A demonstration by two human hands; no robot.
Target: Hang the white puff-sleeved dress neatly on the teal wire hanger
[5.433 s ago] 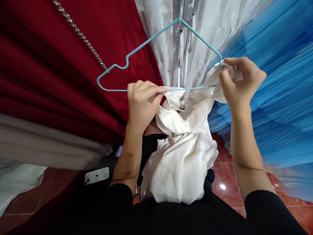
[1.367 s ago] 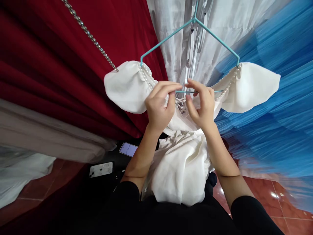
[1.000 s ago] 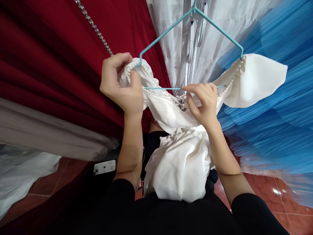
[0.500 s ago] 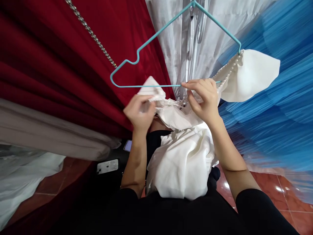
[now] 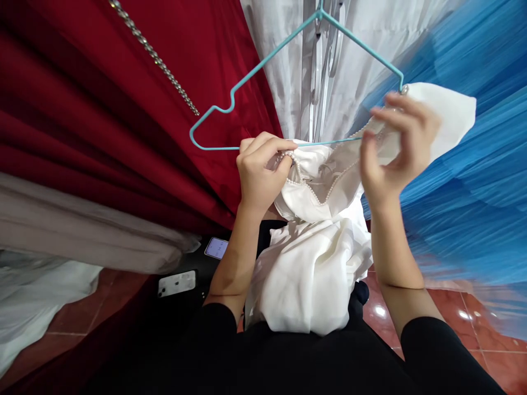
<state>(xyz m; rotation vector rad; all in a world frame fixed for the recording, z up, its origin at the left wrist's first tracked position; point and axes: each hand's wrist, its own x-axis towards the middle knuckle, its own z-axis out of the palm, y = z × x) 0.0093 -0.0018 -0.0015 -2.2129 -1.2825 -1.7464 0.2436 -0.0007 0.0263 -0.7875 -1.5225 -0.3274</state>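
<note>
A light-blue clothes hanger [image 5: 263, 65] hangs in front of me, its lower bar level. From its right end hangs one shoulder of a white dress [image 5: 317, 269] with pearl-beaded edging; the skirt lies bunched in my lap. My left hand [image 5: 263, 173] is closed, pinching the dress's beaded neckline just at the hanger's lower bar. Near the hanger's right end, my right hand [image 5: 401, 148] is slightly blurred, fingers curved and thumb apart, in front of the white sleeve [image 5: 450, 109]. Nothing shows between its fingertips. The hanger's left end carries no fabric.
Red drapery [image 5: 197, 55] with a sparkling chain [image 5: 154, 55] hangs left, blue tulle [image 5: 473, 219] right. White cloth [image 5: 275, 60] and metal poles [image 5: 317, 82] stand behind the hanger. Two phones, one white [image 5: 177, 283] and one with a lit screen [image 5: 216, 248], lie on a black surface at left.
My left hand has moved right and up to the hanger bar with the beaded neckline. My right hand has let go of the bar and shifted right and up toward the sleeve.
</note>
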